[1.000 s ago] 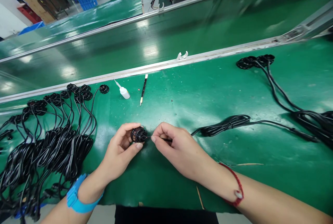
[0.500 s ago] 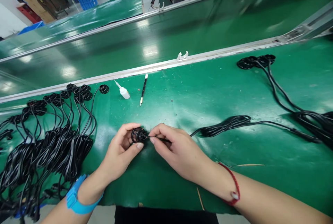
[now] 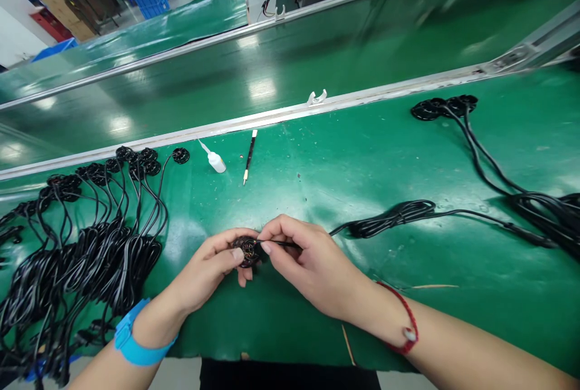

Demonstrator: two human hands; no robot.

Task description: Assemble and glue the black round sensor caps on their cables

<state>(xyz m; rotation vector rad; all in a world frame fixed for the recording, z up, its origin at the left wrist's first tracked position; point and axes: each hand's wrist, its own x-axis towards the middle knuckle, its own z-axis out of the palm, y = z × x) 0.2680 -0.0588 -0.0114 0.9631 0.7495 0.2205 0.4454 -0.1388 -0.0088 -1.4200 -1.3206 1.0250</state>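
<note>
Gripped between thumb and fingers of left hand (image 3: 203, 273): one round black part (image 3: 251, 250), open face upward. Pinched in right hand (image 3: 310, 264): one black cord (image 3: 281, 243), reaching to edge of part; exact join too small to tell. Just right of right hand: one coil (image 3: 394, 220). Beyond both hands, lying apart: one white bottle (image 3: 217, 162), one slim black-and-white tool (image 3: 249, 157). Left of left hand: many cord bundles (image 3: 86, 257), overlapping, not countable. Far right of right hand: at least two round heads (image 3: 426, 110).
</note>
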